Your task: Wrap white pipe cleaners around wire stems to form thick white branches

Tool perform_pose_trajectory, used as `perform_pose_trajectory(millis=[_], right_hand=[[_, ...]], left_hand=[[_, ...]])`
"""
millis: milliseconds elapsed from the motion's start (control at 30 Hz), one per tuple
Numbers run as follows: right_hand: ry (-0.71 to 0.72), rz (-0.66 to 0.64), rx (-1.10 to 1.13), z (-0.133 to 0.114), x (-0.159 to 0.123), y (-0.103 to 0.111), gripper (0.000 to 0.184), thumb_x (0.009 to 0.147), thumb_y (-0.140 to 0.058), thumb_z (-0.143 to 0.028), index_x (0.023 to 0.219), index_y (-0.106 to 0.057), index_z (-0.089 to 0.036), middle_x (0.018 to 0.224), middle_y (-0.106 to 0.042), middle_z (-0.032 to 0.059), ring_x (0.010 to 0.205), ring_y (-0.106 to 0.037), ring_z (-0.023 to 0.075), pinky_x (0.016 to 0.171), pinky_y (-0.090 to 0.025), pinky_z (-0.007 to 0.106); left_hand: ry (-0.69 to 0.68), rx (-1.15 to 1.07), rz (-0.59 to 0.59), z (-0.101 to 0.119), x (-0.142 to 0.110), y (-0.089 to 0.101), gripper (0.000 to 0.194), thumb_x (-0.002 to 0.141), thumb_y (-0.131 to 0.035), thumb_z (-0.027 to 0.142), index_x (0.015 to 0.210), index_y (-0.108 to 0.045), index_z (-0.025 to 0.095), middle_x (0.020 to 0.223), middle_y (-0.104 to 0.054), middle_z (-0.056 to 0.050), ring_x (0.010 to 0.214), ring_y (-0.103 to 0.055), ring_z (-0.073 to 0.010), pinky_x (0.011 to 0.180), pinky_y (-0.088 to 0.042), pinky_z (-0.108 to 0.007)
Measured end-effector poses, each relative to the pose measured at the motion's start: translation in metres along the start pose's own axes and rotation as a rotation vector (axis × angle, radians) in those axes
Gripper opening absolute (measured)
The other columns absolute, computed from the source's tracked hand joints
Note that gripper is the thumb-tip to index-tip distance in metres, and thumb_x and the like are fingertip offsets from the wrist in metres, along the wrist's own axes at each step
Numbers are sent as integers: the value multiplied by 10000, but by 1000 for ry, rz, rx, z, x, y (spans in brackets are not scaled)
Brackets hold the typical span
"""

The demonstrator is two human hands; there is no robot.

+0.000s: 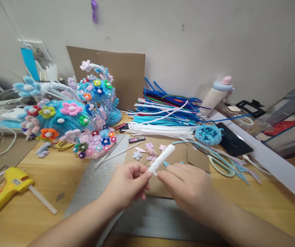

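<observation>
A white rod (162,158), closely wound with fuzzy pipe cleaner, slants up and to the right between my hands. My left hand (128,181) pinches its lower end between thumb and fingers. Against that same end, my right hand (188,187) is closed, its fingertips touching the rod; the inside of its grip is hidden. Small pink and lilac fuzzy flowers (149,146) and a grey-blue one (137,155) lie on brown cardboard (198,158) just beyond the rod.
Blue flowered pipe-cleaner lamps or ornaments (62,120) stand left, near a yellow glue gun (16,180). Pipe cleaners (162,130) are heaped at the back. Scissors (221,166), a phone (231,139), a blue fuzzy ring (209,134) and a bottle (215,94) are on the right.
</observation>
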State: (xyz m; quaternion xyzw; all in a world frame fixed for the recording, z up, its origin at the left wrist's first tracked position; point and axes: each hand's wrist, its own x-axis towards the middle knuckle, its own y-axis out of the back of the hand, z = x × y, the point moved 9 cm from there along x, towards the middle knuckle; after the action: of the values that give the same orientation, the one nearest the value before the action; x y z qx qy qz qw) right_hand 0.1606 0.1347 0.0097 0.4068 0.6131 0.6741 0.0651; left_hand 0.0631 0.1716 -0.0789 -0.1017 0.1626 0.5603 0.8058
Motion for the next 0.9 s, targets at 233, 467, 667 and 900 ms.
perform_pose_trajectory(millis=[233,467,667,900], right_hand=[[149,-330,82,6,2,-7,227,884,-520,-225,675,-606,-209,607,-562,-17,594,-460,144,549,-243,298],[159,-520,530,4,-5,-28,86,828,-637,-267,756,-683,-254,683,-673,-67,648,-602,84,568,-360,216],[-13,-581,752,15,-5,-36,78,794,-675,-271,771,-677,-197,650,-634,-45,617,-579,89,580,-384,193],[-388,-474,1035,41,-5,-50,94,794,-617,-196,725,-630,-133,639,-580,-23,573,-506,87,514,-385,174]], left_hand=[[83,244,-249,-24,-11,-37,219,788,-526,314,631,-527,161,511,-532,42,347,-436,-50,345,-312,-156],[190,187,-500,-45,-23,-68,139,769,-559,263,671,-548,165,531,-555,47,331,-433,-44,305,-285,-137],[254,18,-585,-37,-31,-70,134,757,-594,262,683,-552,158,520,-579,47,328,-448,-35,312,-327,-126],[121,-144,-315,-8,-23,-35,290,701,-672,415,729,-548,154,543,-625,19,349,-493,-47,326,-320,-131]])
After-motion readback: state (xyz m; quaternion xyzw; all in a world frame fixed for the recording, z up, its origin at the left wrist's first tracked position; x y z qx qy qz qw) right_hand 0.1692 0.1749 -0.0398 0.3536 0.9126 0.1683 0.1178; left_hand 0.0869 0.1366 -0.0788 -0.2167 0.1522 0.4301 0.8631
